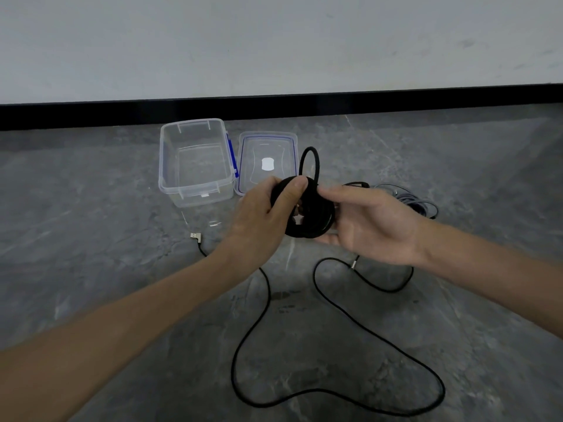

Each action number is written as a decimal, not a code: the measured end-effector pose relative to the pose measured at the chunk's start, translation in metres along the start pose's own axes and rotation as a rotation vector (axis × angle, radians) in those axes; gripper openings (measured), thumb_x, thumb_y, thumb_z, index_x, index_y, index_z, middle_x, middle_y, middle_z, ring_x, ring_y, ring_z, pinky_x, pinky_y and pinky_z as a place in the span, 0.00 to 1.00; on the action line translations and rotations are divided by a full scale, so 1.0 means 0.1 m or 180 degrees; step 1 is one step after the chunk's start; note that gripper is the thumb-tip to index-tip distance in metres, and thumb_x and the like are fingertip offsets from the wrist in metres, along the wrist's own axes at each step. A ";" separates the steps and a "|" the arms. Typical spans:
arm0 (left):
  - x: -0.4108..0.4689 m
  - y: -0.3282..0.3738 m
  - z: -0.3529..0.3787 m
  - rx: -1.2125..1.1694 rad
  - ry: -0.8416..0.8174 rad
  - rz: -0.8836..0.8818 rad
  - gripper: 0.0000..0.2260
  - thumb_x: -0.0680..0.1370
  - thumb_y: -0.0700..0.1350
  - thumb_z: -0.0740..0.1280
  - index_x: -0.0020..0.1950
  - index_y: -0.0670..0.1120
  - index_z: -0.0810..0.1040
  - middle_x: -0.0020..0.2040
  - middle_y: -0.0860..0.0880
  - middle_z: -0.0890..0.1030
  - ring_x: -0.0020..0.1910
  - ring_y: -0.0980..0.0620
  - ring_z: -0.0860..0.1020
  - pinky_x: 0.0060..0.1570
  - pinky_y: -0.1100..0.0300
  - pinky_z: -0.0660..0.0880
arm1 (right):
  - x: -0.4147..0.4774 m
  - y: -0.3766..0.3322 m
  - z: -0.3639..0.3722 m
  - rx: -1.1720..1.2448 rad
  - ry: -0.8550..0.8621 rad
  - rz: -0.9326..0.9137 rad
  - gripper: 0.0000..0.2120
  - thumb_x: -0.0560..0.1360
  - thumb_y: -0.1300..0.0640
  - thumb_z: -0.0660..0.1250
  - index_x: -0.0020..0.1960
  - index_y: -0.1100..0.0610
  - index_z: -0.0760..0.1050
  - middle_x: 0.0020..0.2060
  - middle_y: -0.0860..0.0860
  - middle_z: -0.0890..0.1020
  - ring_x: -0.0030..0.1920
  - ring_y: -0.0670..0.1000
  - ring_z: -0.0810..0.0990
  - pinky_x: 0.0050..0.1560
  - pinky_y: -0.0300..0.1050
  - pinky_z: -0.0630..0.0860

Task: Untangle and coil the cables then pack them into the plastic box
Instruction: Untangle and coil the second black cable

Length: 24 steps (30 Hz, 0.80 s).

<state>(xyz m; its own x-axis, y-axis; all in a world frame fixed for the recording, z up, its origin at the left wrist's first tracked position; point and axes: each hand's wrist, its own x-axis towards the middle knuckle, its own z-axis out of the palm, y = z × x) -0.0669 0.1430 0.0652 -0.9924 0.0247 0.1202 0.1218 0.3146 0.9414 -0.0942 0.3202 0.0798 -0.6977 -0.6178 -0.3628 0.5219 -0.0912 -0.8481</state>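
**Black coil held in both hands, box open on floor**

Black coil of cable is up off the floor, between both hands, in front of the lid. One loop of it sticks up above the rest.

Left hand grips the coil's left side: thumb laid over the top, the other fingers curled round behind. Right hand holds the right side: fingers reach over the top edge, thumb sits under the bottom edge, palm turned toward the coil.

Plastic box, clear, stands open near the far edge of the floor, by the black skirting, with nothing inside. Its lid lies flat just to its right, nearly touching it, with blue seal and blue clips showing.

Loose black cable snakes over the near part of the floor in wide bends. Its plug lies just in front of the box. Cannot tell whether this cable joins the coil; the forearms hide that part.

Grey cable lies in a messy bunch on the floor behind the right hand, right of the lid, partly hidden.
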 end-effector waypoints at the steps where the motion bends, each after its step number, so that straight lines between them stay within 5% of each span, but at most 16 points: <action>1: 0.00 -0.01 -0.01 0.0002 0.0020 -0.0013 0.16 0.81 0.54 0.59 0.46 0.42 0.77 0.33 0.55 0.74 0.31 0.62 0.73 0.35 0.69 0.69 | 0.00 0.00 -0.01 -0.0099 -0.0057 -0.0030 0.28 0.73 0.49 0.68 0.68 0.62 0.72 0.62 0.57 0.76 0.65 0.57 0.73 0.73 0.57 0.63; 3: 0.00 -0.02 -0.02 0.0033 0.0029 -0.0037 0.17 0.81 0.55 0.59 0.47 0.43 0.77 0.34 0.55 0.75 0.33 0.62 0.74 0.36 0.68 0.71 | -0.01 -0.01 0.00 -0.0405 -0.0190 0.0026 0.30 0.69 0.47 0.74 0.65 0.63 0.74 0.61 0.57 0.77 0.65 0.57 0.75 0.70 0.52 0.68; 6: -0.02 -0.05 0.03 0.0181 -0.0016 -0.0104 0.24 0.76 0.63 0.58 0.51 0.43 0.79 0.36 0.53 0.77 0.35 0.57 0.76 0.39 0.61 0.74 | 0.01 -0.02 0.08 -0.1297 -0.0056 0.0159 0.24 0.67 0.59 0.76 0.57 0.70 0.74 0.51 0.59 0.80 0.58 0.54 0.79 0.60 0.41 0.75; 8: 0.00 -0.06 0.05 0.0285 -0.0039 -0.0116 0.24 0.77 0.62 0.58 0.51 0.43 0.79 0.35 0.52 0.77 0.34 0.58 0.76 0.37 0.64 0.73 | 0.04 -0.01 0.17 -0.1637 0.0188 0.0197 0.09 0.68 0.62 0.76 0.44 0.62 0.77 0.41 0.55 0.78 0.49 0.51 0.79 0.58 0.40 0.76; 10: 0.02 -0.07 0.06 0.0385 -0.0032 -0.0107 0.21 0.79 0.59 0.59 0.51 0.42 0.79 0.35 0.51 0.78 0.34 0.56 0.76 0.36 0.64 0.72 | 0.07 -0.01 0.21 -0.1427 0.0331 0.0203 0.10 0.68 0.65 0.75 0.38 0.56 0.74 0.35 0.49 0.74 0.44 0.47 0.76 0.56 0.40 0.75; 16: 0.00 -0.06 0.06 0.0585 0.0011 0.0048 0.17 0.78 0.58 0.61 0.47 0.45 0.77 0.36 0.52 0.78 0.35 0.58 0.77 0.35 0.65 0.73 | 0.09 0.00 0.22 -0.0464 0.0237 0.0743 0.19 0.60 0.66 0.73 0.49 0.56 0.75 0.36 0.45 0.76 0.50 0.47 0.78 0.56 0.44 0.72; 19: 0.03 -0.06 0.05 0.0623 0.0099 0.0085 0.12 0.79 0.56 0.63 0.40 0.51 0.73 0.33 0.56 0.75 0.32 0.65 0.75 0.33 0.72 0.69 | 0.09 -0.02 0.20 -0.0213 0.0233 0.0837 0.16 0.64 0.64 0.72 0.49 0.54 0.75 0.42 0.46 0.77 0.50 0.48 0.78 0.55 0.45 0.71; 24: 0.05 -0.13 0.05 0.0564 0.0064 -0.0084 0.18 0.78 0.58 0.62 0.50 0.44 0.78 0.39 0.54 0.79 0.38 0.61 0.77 0.35 0.72 0.71 | 0.14 -0.03 0.18 -0.0609 0.0458 0.0806 0.18 0.74 0.66 0.65 0.63 0.58 0.76 0.50 0.50 0.81 0.56 0.50 0.80 0.58 0.45 0.71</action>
<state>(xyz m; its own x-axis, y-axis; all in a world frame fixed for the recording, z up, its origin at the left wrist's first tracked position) -0.0732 0.1437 0.0521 -0.9946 -0.0042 0.1041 0.0895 0.4771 0.8743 -0.0966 0.2978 0.0843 -0.6271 -0.4843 -0.6101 0.5952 0.2074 -0.7764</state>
